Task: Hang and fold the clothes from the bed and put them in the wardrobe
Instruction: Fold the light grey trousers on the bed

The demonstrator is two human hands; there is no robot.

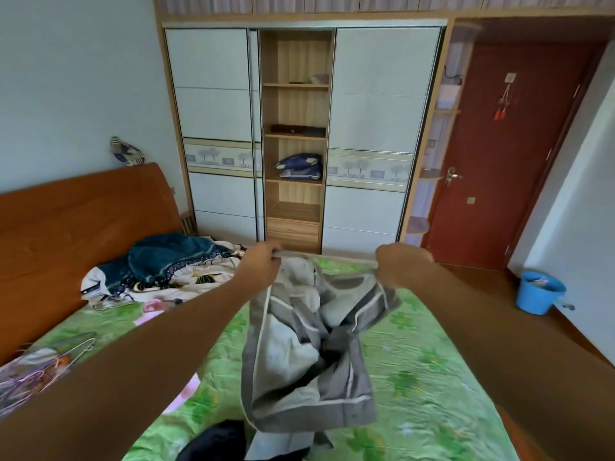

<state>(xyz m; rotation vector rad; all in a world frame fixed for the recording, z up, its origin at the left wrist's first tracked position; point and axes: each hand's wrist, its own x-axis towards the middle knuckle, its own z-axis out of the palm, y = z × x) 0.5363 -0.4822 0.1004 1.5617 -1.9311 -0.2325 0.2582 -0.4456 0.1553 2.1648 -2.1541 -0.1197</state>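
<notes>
We hold a grey garment (pixel 309 344) with pale piping up by its top edge above the bed (pixel 416 377). The left hand (pixel 263 261) and right hand (pixel 399 264) are set well apart, each pinching the cloth tight at one end of that edge. The garment hangs in the air between them, bunched and twisted through the middle, with its lower hem just over a dark piece of clothing (pixel 213 440) at the near edge of the bed. In our judgement the twist is the main risk: folded as it hangs, the cloth would come out lumpy and would sit badly on a shelf. Both grips are only pinches at the rim, so a hard shake to clear the twist could pull a corner free and drop the garment onto the dark clothing below, tangling the two. To the left, wire hangers (pixel 80 344) lie on the green sheet near a heap of bedding (pixel 166 264). They could snag a trailing hem if we lay the garment down that way. Beyond the bed the wardrobe (pixel 296 128) has only its narrow middle bay open, and a folded blue bundle (pixel 299 166) already fills one shelf. A loose fold may not fit there.
</notes>
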